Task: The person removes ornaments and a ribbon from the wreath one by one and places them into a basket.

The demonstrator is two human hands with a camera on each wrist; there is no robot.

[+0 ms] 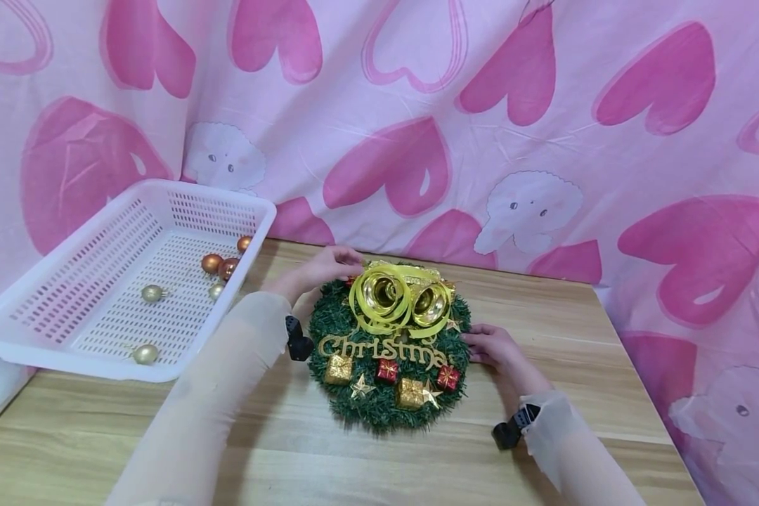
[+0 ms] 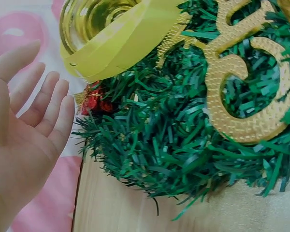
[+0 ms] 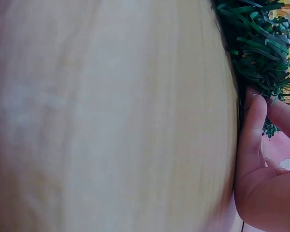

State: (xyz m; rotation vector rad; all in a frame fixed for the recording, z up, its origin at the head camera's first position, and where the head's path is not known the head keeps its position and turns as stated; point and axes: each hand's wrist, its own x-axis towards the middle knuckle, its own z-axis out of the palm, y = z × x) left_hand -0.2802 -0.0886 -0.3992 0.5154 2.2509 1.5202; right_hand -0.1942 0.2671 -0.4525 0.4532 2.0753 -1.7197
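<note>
The wreath [image 1: 388, 351] lay flat on the wooden worktop [image 1: 594, 337], just right of the white basket [image 1: 50, 330]. The left hand [image 1: 319, 269] sat at the wreath's upper-left edge beside the gold bells [image 1: 405, 299]; in the left wrist view its fingers [image 2: 50, 104] were straight and spread, holding nothing. The right hand [image 1: 493, 348] sat at the wreath's right edge; its fingers [image 3: 253, 125] touched the green needles, only slightly bent, with no closed grip visible. Several ball ornaments [image 1: 218, 266] lay in the basket.
</note>
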